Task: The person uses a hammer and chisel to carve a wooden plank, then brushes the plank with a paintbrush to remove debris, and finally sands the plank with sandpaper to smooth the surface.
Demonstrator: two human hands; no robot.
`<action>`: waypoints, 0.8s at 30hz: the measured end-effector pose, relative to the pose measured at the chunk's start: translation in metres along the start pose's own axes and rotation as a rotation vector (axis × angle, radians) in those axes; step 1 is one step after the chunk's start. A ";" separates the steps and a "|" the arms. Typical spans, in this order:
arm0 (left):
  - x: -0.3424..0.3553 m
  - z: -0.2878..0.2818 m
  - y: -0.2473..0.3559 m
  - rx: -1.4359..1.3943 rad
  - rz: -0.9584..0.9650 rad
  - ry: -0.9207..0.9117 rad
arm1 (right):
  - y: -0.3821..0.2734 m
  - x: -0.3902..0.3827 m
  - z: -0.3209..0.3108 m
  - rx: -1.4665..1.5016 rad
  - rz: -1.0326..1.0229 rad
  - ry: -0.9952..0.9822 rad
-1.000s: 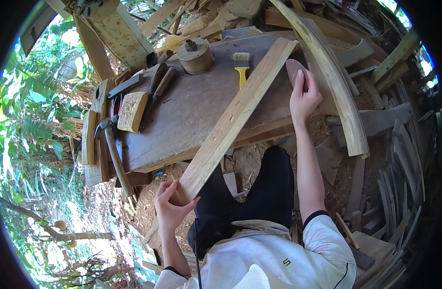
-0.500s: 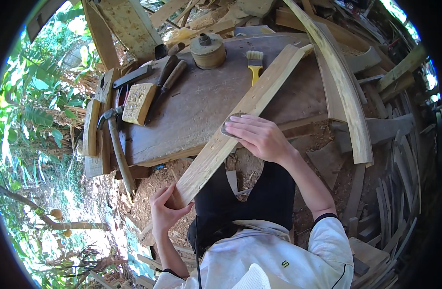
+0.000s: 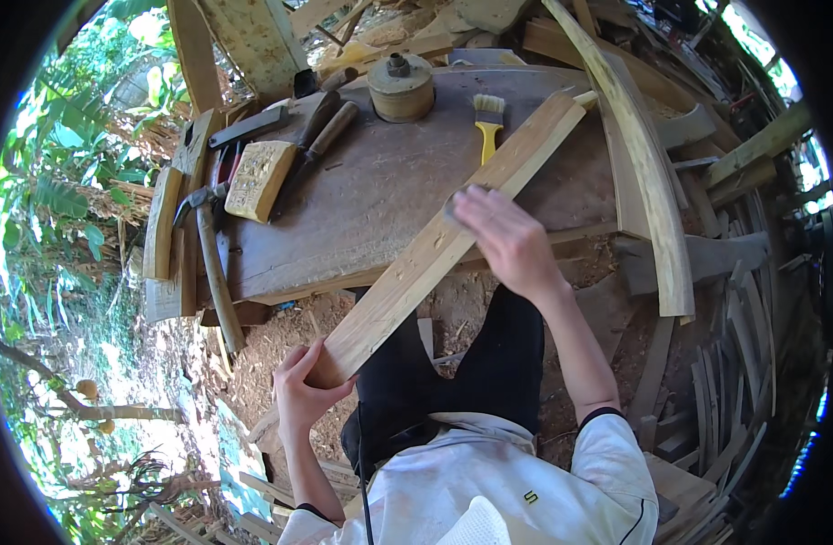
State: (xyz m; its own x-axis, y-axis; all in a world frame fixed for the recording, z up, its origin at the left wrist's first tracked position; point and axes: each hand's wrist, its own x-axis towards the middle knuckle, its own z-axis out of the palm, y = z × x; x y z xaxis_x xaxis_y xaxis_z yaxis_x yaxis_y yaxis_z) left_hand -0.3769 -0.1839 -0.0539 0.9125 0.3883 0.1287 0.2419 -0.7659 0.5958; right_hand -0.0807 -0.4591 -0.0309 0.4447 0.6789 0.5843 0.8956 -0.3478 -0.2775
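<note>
A long, pale wooden board [image 3: 406,265] slants from near my lap up across the front edge of the workbench [image 3: 371,186]. Its lower end is gripped by my left hand [image 3: 303,392], thumb on one side and fingers on the other. My right hand [image 3: 510,243] presses a small grey-brown piece of sandpaper [image 3: 450,207] flat on the board's upper face, above its middle; the fingers cover most of the sandpaper and are slightly blurred. Just beyond the board lies a yellow-handled paintbrush [image 3: 488,127], bristles pointing away.
Left on the bench are a claw hammer [image 3: 215,259], a wooden block [image 3: 259,181] and wooden-handled tools [image 3: 331,130]. A round lidded container [image 3: 401,94] stands at the back. A long curved wood strip [image 3: 651,191] leans at right, beside stacked offcuts [image 3: 730,381].
My right hand and the sandpaper have slid up along the board, away from my left hand. My left hand keeps its grip on the lower end. The whole view has shifted slightly.
</note>
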 end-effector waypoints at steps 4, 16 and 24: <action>-0.009 0.002 -0.011 -0.002 0.018 0.026 | -0.005 -0.004 0.010 -0.046 0.004 0.023; -0.012 -0.025 -0.024 0.005 -0.023 -0.023 | -0.012 -0.013 0.026 0.002 -0.058 0.022; -0.014 -0.021 -0.026 0.013 0.011 -0.002 | 0.014 -0.002 0.014 -0.115 0.126 0.123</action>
State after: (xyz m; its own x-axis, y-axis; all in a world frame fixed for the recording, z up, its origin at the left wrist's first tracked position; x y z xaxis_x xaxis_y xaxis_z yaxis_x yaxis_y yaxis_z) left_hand -0.4023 -0.1588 -0.0546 0.9159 0.3788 0.1330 0.2365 -0.7767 0.5838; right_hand -0.0688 -0.4564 -0.0469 0.5416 0.5438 0.6411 0.8222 -0.5014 -0.2694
